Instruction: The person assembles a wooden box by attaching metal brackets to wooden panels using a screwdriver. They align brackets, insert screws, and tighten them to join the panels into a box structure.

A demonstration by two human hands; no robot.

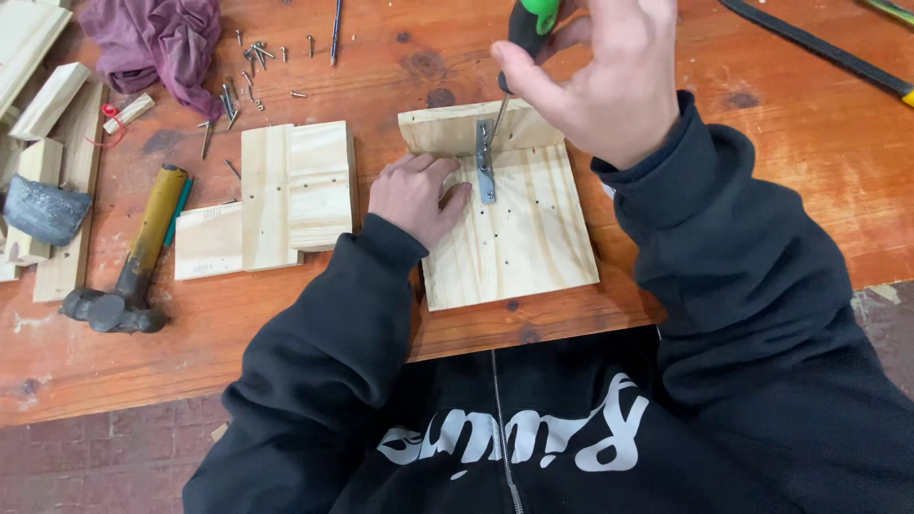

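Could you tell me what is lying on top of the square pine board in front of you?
On the pine board lies a metal bracket, met by the screwdriver tip. The left hand presses beside it. Board under the hand is hidden.

No packages, labels, signs or screens show anywhere around the fingers (447, 181); the only printing in view is the white lettering (514, 438) on the person's black hoodie, below both hands.

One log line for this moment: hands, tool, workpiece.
right hand: grips screwdriver, tip at metal bracket | left hand: flat on pine board | hammer: idle at left
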